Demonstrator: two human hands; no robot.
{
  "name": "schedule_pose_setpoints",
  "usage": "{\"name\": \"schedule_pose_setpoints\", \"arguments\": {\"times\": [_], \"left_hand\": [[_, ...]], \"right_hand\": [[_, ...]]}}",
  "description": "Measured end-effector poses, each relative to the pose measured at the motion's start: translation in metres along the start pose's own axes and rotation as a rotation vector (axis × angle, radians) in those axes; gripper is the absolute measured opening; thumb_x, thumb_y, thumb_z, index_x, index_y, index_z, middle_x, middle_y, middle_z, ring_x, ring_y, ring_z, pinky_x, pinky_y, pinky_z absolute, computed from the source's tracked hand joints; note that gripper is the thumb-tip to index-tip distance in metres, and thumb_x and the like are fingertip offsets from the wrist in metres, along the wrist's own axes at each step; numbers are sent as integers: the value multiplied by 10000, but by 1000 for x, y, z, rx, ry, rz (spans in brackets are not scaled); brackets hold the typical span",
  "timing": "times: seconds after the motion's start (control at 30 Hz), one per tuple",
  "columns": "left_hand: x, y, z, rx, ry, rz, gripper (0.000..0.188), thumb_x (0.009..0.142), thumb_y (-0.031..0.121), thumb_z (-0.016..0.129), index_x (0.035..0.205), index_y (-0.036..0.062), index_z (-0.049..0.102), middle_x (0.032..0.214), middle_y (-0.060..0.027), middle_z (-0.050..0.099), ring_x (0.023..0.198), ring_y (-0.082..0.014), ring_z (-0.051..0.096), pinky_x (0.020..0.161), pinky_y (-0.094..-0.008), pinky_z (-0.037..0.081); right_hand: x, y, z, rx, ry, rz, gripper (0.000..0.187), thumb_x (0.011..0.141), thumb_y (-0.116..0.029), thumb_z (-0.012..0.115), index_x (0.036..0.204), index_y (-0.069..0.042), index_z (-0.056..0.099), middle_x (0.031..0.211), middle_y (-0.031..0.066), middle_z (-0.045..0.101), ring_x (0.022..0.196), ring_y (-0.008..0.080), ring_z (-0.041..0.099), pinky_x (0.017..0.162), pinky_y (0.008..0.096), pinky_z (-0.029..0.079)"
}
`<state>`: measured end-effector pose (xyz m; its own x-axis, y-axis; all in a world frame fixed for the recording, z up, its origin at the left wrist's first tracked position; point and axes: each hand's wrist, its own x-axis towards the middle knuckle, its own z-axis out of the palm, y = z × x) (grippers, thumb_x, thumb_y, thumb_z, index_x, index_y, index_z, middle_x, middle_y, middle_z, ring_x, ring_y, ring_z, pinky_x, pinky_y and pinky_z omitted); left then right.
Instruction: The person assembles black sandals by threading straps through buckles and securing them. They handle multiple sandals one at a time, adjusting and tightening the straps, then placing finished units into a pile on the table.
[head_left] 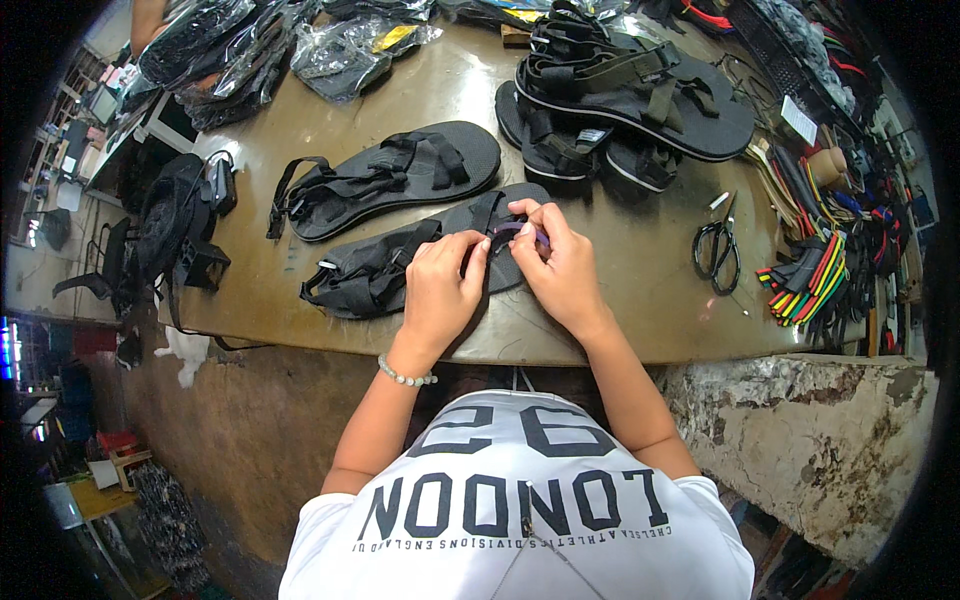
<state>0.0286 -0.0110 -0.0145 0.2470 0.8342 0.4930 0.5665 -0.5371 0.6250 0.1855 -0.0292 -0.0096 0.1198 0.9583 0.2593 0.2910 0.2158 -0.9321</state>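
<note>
A black strap sandal (375, 262) lies across the table right in front of me, its toe end under my hands. My right hand (556, 262) is closed on a small purple tool (508, 228), whose tip I cannot make out, over the front straps. Thumb and fingers pinched together, my left hand (446, 285) rests at the sandal's strap beside the tool; whatever it pinches is hidden. Just beyond lies the matching black sandal (400, 178), sole down, with its heel strap trailing to the left.
Several black sandals (640, 95) are stacked at the far right. Black-handled scissors (716, 245) lie near a bundle of coloured straps (808, 280) at the right edge. Plastic-bagged goods (350, 55) line the far side; a black bag (175, 205) sits at the left of the table (640, 310).
</note>
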Motion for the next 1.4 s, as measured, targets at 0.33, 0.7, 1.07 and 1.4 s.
{"name": "schedule_pose_setpoints", "arguments": {"times": [0.33, 0.7, 1.07, 1.4], "left_hand": [[2, 0, -1, 8, -43, -84, 94, 890, 71, 593, 928, -11, 618, 781, -159, 655, 742, -342, 634, 668, -409, 483], [-4, -1, -4, -214, 18, -273, 112, 927, 75, 575, 959, -30, 589, 859, -146, 637, 711, -239, 636, 667, -341, 503], [-12, 0, -10, -4, -143, 57, 239, 762, 62, 742, 979, 1, 661, 990, -103, 640, 867, -253, 618, 807, -354, 489], [-26, 49, -21, -79, 63, 198, 161, 792, 2, 676, 930, 14, 594, 939, -131, 650, 881, -301, 628, 809, -395, 466]], "right_hand": [[-1, -4, 7, -53, 63, -18, 201, 870, -39, 576, 1052, 43, 561, 927, 184, 638, 747, 257, 644, 690, 347, 536], [-4, -7, 5, -195, 21, -67, 294, 850, -67, 597, 1117, 48, 556, 861, 186, 621, 848, 355, 606, 773, 411, 491], [-29, -1, -3, -248, 247, -154, 111, 875, -60, 579, 925, 35, 553, 930, 177, 644, 791, 250, 624, 702, 339, 508], [-13, -30, -1, 875, 376, 113, 264, 1053, -333, 324, 1102, -79, 379, 938, 155, 611, 804, 230, 596, 776, 392, 501]]}}
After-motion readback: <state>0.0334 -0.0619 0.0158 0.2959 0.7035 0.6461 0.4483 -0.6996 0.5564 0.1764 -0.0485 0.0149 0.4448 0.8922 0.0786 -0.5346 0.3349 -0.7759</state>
